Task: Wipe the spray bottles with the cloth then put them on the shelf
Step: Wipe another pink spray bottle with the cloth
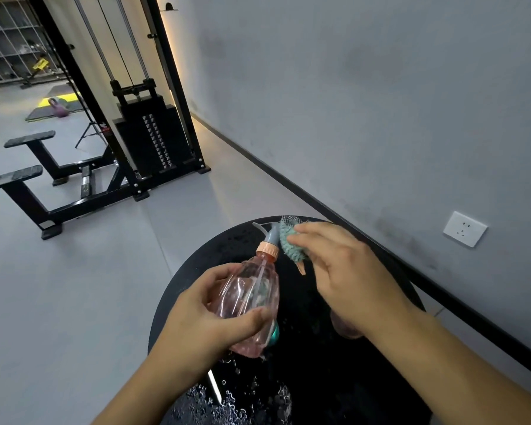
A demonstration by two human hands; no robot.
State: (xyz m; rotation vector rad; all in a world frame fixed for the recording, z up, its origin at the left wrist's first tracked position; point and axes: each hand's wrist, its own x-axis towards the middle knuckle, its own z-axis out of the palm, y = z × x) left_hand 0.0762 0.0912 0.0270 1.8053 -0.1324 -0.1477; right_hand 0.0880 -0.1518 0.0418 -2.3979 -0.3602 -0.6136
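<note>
Now, head view: one pink spray bottle (250,297) gripped by the left hand (209,314), nozzle toward 12 o'clock; at its 1 o'clock the right hand (347,271) pinches one teal cloth (292,242) against the nozzle, above the round black desk (365,378)

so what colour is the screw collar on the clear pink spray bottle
Peach-orange: the ribbed screw collar sits between the clear pink spray bottle body and grey spray head, clearest in the head view.
</note>
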